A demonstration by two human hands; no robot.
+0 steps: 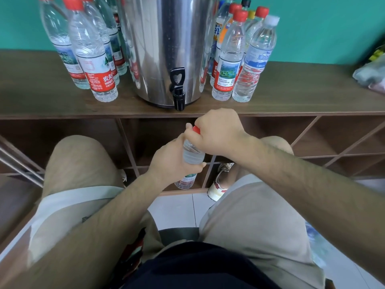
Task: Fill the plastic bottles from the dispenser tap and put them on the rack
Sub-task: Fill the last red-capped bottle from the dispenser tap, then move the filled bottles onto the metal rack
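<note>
The person sits facing a brown wooden rack (62, 105), knees apart, and holds a clear plastic bottle (192, 153) upright between them, in front of the rack's open compartments and just below the black tap (177, 88). The left hand (170, 161) wraps round the bottle's middle, fingers curled tight on it. The right hand (216, 132) closes over the red cap (196, 129) from above, thumb and fingers pinching it. A red and green label shows below the left hand, its print too small to read. The tap juts from the base of a stainless steel dispenser (166, 49) that stands on the rack's top board. To its left is a cluster of red-capped bottles; the front left bottle (93, 59) has a red band with white Chinese characters and the letters "NONGFU". To the dispenser's right stands another cluster: a red-labelled bottle (229, 59) with a green landscape picture, and touching it a white-capped bottle (256, 59) with a blue label in Chinese script. Behind them is an orange-labelled bottle (220, 32) and others with black and yellow caps. A shoe (218, 184) rests on the floor by the rack's foot.
</note>
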